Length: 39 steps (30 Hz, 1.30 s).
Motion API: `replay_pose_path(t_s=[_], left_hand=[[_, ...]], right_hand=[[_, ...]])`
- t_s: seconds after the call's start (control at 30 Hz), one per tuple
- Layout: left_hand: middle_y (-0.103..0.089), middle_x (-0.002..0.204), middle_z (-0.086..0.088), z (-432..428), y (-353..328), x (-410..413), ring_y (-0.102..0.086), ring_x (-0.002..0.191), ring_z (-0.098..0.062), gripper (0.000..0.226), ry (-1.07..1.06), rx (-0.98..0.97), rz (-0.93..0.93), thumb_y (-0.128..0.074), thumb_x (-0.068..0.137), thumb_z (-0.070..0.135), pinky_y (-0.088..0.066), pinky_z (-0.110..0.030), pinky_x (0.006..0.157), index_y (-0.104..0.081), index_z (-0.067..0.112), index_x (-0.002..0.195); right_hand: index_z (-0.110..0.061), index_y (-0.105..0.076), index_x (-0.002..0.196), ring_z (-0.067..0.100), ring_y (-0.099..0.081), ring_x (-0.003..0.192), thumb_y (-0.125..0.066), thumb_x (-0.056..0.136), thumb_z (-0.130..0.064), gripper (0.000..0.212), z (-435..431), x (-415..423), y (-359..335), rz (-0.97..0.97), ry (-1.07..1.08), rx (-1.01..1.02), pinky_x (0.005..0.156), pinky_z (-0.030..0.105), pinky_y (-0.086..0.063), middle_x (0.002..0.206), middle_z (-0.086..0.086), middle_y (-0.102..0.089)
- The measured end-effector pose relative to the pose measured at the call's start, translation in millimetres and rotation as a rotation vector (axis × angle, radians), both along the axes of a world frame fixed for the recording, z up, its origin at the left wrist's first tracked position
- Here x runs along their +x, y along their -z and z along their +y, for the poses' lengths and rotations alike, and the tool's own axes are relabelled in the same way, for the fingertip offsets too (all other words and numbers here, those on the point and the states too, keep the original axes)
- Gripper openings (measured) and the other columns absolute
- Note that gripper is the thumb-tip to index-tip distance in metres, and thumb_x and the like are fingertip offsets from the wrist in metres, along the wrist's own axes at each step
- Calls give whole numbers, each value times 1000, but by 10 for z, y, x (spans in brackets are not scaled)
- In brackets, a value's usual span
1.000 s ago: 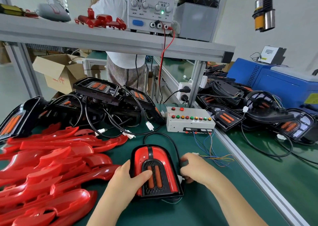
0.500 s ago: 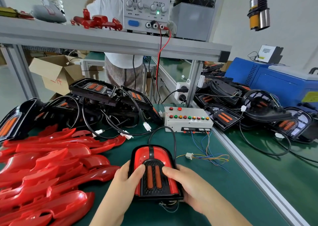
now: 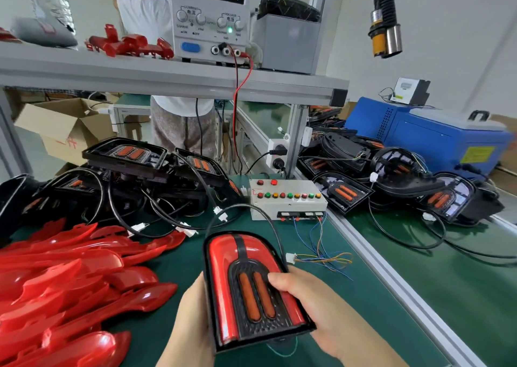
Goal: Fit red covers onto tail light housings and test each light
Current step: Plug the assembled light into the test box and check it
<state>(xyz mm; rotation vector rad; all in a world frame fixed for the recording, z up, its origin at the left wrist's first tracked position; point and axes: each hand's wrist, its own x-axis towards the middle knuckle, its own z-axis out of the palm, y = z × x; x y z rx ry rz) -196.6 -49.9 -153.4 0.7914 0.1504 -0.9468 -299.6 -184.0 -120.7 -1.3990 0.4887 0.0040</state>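
Tail light (image 3: 223, 263): red-covered — tilted over the counter (image 3: 377, 296).
Left hand (image 3: 193, 319): grips left edge.
Right hand (image 3: 316, 316): grips right edge.

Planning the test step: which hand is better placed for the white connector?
Likely right: right hand grips the tail light beside the white connector; left hand holds its far side.

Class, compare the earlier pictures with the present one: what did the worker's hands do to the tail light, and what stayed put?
The right hand moved from beside the tail light onto it and grips its right side, thumb on the front. The left hand slid its thumb off the front to the left edge. The red covers and test box stayed put.
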Motion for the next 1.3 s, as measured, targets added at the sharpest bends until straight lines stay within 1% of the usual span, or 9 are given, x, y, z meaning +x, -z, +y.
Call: replay_pose_path(t_s=[0.13,0.33,0.53,0.67,0.9,0.97,1.03,1.17,1.3], left_hand=[[-71,102,-24,-101,-118,-26,-71,89,-38,78,-22,24,-152,-38,84,71,-56,-41,65,-71,4,103],[-75,91,-11,-362,-437,-4,-73,74,-24,28,131,109,-399,-69,79,23,-56,-30,55,-67,12,106],[-74,93,-13,-1113,-742,-24,-72,73,-24,27,333,68,-401,-65,87,14,-58,-36,61,-62,8,113],[-71,101,-17,-1699,-764,-198,-68,88,-30,22,503,30,-312,-61,88,18,-54,-49,87,-64,6,107],[-51,72,-5,-2451,-556,-619,-57,67,-15,30,678,125,-546,-54,84,0,-59,-38,73,-48,18,61],[-46,84,-4,-2579,-436,-718,-51,75,-16,26,695,189,-639,-56,88,4,-57,-29,63,-48,21,70],[-49,101,-2,-2645,-341,-824,-50,87,-16,12,703,243,-699,-54,94,11,-54,-29,77,-60,21,98],[-45,73,8,-2745,-174,-997,-41,63,-6,30,749,258,-896,-41,94,0,-35,-18,53,-63,16,106],[-51,71,5,-2778,-87,-1102,-41,60,-8,52,827,289,-995,-35,90,-3,-33,-21,53,-54,19,133]], right_hand=[[-17,-67,110,23,-73,89,-58,93,-26,21,-72,-16,-11,-29,116,-62,77,33,-58,98,6,-76],[-16,-66,103,21,-74,76,-63,90,-33,22,-380,-43,-102,-48,300,-62,62,29,-54,89,5,-77],[-22,-69,91,12,-68,53,-60,91,-35,17,-883,-280,-276,-70,527,-68,41,23,-47,74,0,-75],[-16,-69,87,13,-62,43,-58,94,-31,20,-1263,-573,-244,-86,711,-60,44,26,-45,60,1,-70],[-4,-63,101,31,-67,69,-62,92,-33,30,-1910,-1070,227,-55,1083,-30,58,35,-53,80,16,-72],[-2,-59,103,32,-65,69,-63,91,-35,35,-2043,-1159,386,-20,1176,-39,58,36,-52,88,19,-68],[2,-58,104,32,-64,67,-63,92,-36,40,-2133,-1215,507,14,1250,-60,57,37,-52,94,23,-66],[8,-58,110,32,-63,62,-61,93,-34,45,-2270,-1274,607,26,1368,-66,44,30,-52,87,22,-65],[8,-58,113,37,-66,76,-63,92,-36,49,-2402,-1293,630,42,1390,-60,44,30,-54,102,26,-65]])
